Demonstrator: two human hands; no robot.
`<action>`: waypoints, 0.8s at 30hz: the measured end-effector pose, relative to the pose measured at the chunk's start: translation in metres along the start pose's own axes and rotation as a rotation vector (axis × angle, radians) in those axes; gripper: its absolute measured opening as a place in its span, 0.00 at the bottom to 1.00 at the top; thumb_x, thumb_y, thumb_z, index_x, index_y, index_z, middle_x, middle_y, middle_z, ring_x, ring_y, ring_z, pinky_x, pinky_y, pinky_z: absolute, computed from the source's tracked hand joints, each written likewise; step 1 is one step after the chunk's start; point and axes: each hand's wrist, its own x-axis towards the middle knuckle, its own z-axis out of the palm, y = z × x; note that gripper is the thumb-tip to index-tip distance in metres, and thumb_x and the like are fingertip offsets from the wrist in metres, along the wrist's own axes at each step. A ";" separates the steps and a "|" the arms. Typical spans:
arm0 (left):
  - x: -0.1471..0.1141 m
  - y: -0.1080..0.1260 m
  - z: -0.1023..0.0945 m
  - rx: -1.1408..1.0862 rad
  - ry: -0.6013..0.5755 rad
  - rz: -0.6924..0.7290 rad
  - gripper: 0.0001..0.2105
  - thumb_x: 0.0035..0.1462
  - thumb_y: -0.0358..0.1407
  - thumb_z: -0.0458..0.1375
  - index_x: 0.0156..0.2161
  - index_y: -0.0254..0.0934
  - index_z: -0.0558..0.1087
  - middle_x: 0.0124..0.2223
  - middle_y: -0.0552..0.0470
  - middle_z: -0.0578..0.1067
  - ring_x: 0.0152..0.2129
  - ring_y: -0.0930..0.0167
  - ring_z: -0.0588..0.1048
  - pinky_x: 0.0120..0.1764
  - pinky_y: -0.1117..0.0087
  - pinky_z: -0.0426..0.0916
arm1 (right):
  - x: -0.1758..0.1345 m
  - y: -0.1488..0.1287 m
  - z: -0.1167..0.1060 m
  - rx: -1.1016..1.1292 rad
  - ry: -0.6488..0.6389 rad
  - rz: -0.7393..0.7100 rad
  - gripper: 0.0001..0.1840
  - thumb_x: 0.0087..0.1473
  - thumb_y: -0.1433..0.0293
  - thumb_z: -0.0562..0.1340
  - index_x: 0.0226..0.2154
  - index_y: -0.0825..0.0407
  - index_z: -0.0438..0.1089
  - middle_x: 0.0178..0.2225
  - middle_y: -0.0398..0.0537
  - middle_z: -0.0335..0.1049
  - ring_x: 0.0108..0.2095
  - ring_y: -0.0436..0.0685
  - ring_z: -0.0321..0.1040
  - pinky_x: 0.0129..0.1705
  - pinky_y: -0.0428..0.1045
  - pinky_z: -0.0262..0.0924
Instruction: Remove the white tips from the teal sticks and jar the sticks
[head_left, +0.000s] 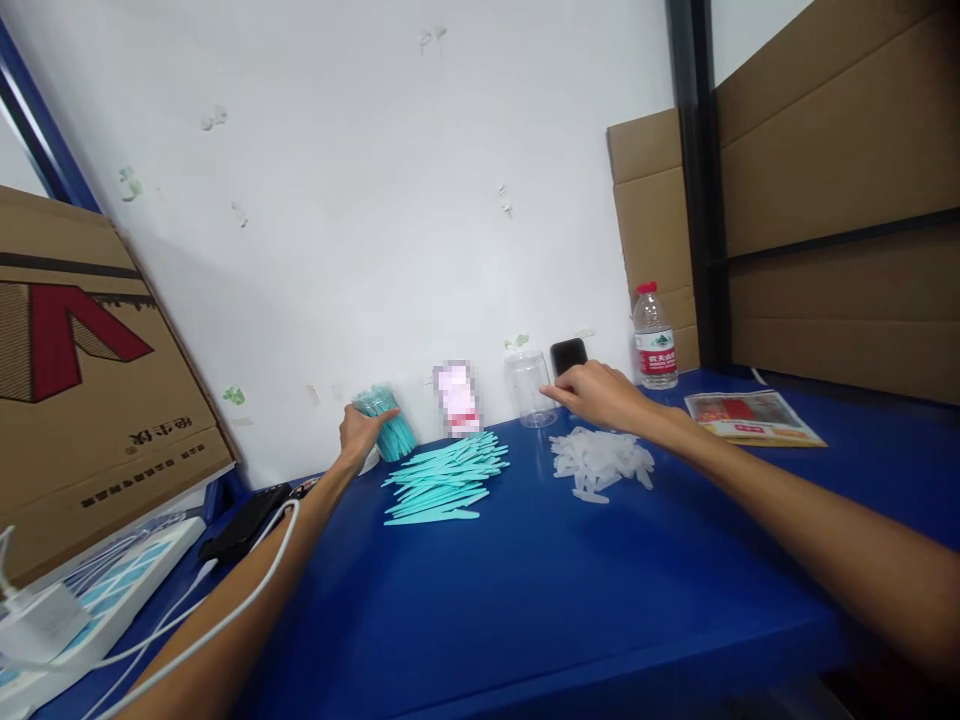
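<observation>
My left hand point(360, 432) is closed around the side of a clear plastic jar point(386, 425) packed with teal sticks, which leans slightly by the wall. Across the table, my right hand point(592, 393) is closed at the right side of an empty clear jar point(525, 385), thumb against its wall; the other fingertips are partly hidden. Between the hands lies a loose pile of flat teal sticks point(446, 475). In front of the right hand there is a heap of small translucent white plastic pieces point(600, 460).
A blurred pink-and-white card point(457, 400) and a black phone point(568, 355) lean on the wall. Right: water bottle point(656, 340), printed packet point(754, 418). Left: power strip point(112, 600), black device point(244, 525), white cable point(281, 550) crossing my left forearm, cardboard box point(97, 400).
</observation>
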 end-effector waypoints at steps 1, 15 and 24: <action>0.000 -0.004 0.003 0.030 0.001 -0.009 0.34 0.39 0.51 0.66 0.48 0.32 0.63 0.48 0.35 0.73 0.47 0.54 0.72 0.42 0.58 0.67 | 0.000 0.000 0.000 0.003 -0.001 0.003 0.29 0.59 0.53 0.53 0.14 0.51 0.59 0.16 0.48 0.59 0.19 0.53 0.56 0.27 0.51 0.42; -0.029 0.005 -0.015 0.295 0.140 0.247 0.40 0.50 0.52 0.59 0.59 0.28 0.53 0.59 0.26 0.61 0.58 0.46 0.59 0.53 0.49 0.59 | -0.003 -0.005 0.000 0.020 -0.017 -0.008 0.29 0.59 0.52 0.52 0.14 0.52 0.60 0.17 0.48 0.60 0.18 0.52 0.54 0.26 0.51 0.42; -0.076 0.039 0.002 0.344 -1.001 0.554 0.45 0.50 0.60 0.55 0.67 0.40 0.48 0.68 0.41 0.51 0.62 0.54 0.57 0.57 0.57 0.60 | -0.006 -0.017 0.002 0.000 -0.027 -0.067 0.30 0.61 0.52 0.50 0.15 0.52 0.63 0.16 0.49 0.58 0.19 0.52 0.54 0.26 0.51 0.41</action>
